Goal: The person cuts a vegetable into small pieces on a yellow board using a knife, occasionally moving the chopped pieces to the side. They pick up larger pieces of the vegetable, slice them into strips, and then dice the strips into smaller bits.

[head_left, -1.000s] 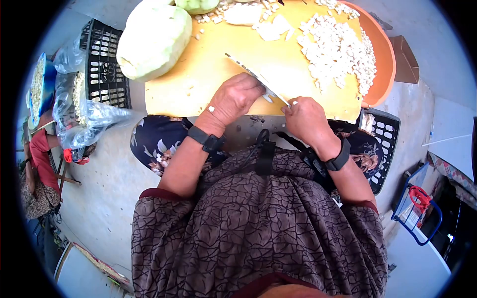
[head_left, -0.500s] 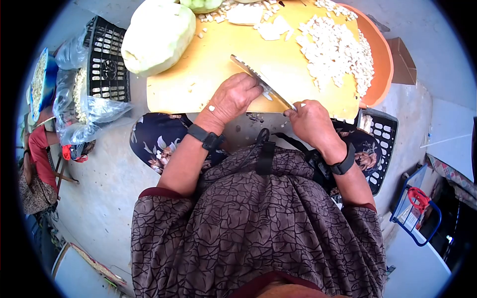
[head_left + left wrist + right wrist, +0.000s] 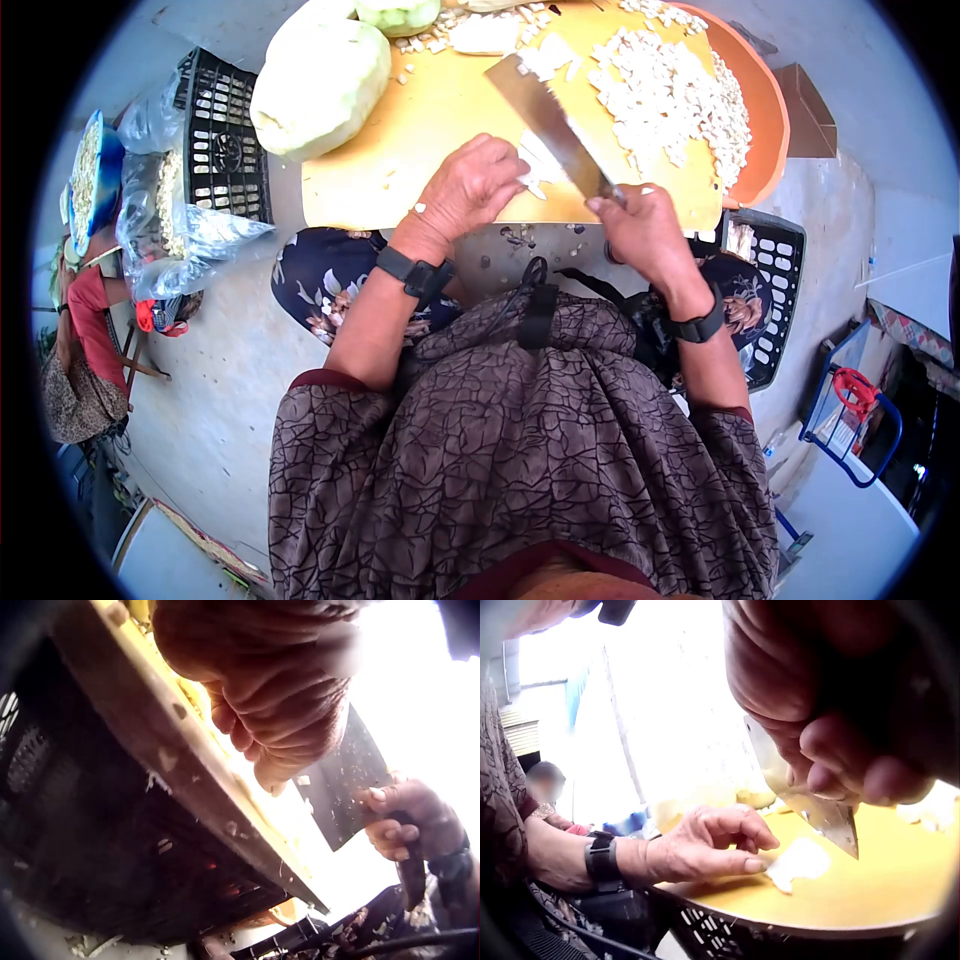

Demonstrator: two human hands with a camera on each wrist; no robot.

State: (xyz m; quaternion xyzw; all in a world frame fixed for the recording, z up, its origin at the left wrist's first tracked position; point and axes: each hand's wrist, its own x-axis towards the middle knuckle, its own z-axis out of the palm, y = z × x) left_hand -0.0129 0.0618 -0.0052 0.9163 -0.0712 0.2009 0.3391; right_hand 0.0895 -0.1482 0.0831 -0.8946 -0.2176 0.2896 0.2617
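Right grip (image 3: pixel 640 228): fingers curled round the handle of the knife (image 3: pixel 552 122).
Knife: blade slants forward and leftward from the right grip, over the yellow worktop (image 3: pixel 420 120).
Left grip (image 3: pixel 466 187): fingers bent, tips at the white slices (image 3: pixel 804 861); whether it pinches them, I cannot tell.
White slices: on the worktop, just right of the left grip.
Diced heap (image 3: pixel 662 105): ahead of the right grip.
Pale gourd (image 3: pixel 322 90): ahead and left of the left grip.
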